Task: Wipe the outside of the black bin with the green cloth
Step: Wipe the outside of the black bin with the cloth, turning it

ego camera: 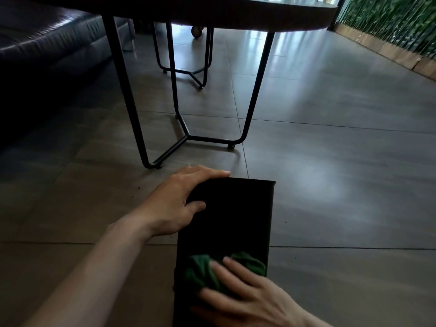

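The bin (226, 220) lies tipped on its side on the floor (330, 185), just short of the table (236, 13) legs, so its long wall faces up for wiping. The left hand (181, 201) curls over the bin's far left corner, thumb on the wall, likely to stop it sliding. The right hand (245, 296), fingers spread, presses the bunched cloth (200, 272) flat against the bin's near end.

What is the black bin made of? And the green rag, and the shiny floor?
The black bin looks like matte plastic or painted metal: smooth, dull, straight-sided; which one is unclear. The green cloth is soft fabric, bunched and wrinkled under the right hand. The floor seems polished grey tile: glossy reflections and thin joint lines.
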The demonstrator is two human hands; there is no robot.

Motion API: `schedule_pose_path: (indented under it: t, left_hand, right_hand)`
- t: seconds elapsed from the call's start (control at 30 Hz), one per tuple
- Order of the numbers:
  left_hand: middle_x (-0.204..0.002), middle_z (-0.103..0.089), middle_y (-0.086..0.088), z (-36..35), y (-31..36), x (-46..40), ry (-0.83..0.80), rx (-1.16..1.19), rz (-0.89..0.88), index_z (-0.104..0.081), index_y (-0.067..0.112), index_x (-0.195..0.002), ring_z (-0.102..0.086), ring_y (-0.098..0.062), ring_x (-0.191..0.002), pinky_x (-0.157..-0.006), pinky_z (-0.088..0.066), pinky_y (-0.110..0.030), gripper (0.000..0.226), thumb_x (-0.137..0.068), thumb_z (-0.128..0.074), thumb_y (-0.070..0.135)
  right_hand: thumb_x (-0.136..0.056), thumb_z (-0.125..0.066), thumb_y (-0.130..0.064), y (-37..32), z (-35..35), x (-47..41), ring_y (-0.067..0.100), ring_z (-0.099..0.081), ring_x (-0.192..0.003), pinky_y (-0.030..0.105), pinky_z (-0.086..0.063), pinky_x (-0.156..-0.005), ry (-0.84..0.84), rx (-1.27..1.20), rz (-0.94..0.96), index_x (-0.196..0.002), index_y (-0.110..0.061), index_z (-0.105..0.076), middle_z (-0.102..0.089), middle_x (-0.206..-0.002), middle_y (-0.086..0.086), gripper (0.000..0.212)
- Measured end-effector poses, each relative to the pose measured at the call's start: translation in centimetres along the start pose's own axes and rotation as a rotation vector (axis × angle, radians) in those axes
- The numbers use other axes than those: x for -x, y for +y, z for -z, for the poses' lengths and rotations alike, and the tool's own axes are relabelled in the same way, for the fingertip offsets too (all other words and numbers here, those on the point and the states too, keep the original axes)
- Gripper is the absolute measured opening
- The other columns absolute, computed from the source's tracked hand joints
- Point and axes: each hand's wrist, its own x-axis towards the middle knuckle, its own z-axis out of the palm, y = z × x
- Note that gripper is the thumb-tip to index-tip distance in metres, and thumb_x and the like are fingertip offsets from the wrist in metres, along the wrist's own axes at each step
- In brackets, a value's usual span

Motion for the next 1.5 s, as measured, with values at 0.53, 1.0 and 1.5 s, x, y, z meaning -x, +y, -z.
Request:
schedule_pose_path:
  t: [0.53,1.0,1.5]
  left_hand:
    - [-0.129,-0.063,0.02,-0.2,0.2,0.4,0.011,0.076,-0.036,-0.058,0.044,-0.136,-0.053,-0.008,-0.131,-0.112,-0.044,-0.037,0.067,-0.091,-0.06,-0.005]
    - [-0.131,-0.061,0.023,0.1,0.9,0.5,-0.007,0.039,-0.073,-0.059,0.041,-0.137,-0.05,0.003,-0.132,-0.112,-0.036,-0.014,0.067,-0.091,-0.059,-0.007]
    - [-0.138,-0.054,0.028,0.9,1.1,1.3,-0.036,-0.094,-0.081,-0.046,0.048,-0.143,-0.045,0.003,-0.137,-0.116,-0.039,-0.034,0.077,-0.083,-0.071,0.008]
  right_hand:
    - [-0.099,-0.062,-0.032,-0.3,1.1,-2.1,0.029,-0.056,-0.114,0.043,-0.048,-0.094,0.161,-0.076,-0.283,-0.125,-0.031,-0.063,-0.052,-0.132,0.002,0.026]
    - [-0.106,-0.047,-0.023,1.2,2.1,-2.7,0.032,-0.051,-0.124,0.042,-0.047,-0.095,0.174,-0.087,-0.352,-0.134,-0.024,-0.059,-0.049,-0.143,0.0,0.03]
    - [-0.103,-0.056,-0.038,1.8,3.0,-2.4,0.033,-0.059,-0.125,0.047,-0.053,-0.096,0.189,-0.085,-0.409,-0.153,-0.034,-0.044,-0.056,-0.135,-0.001,0.052]
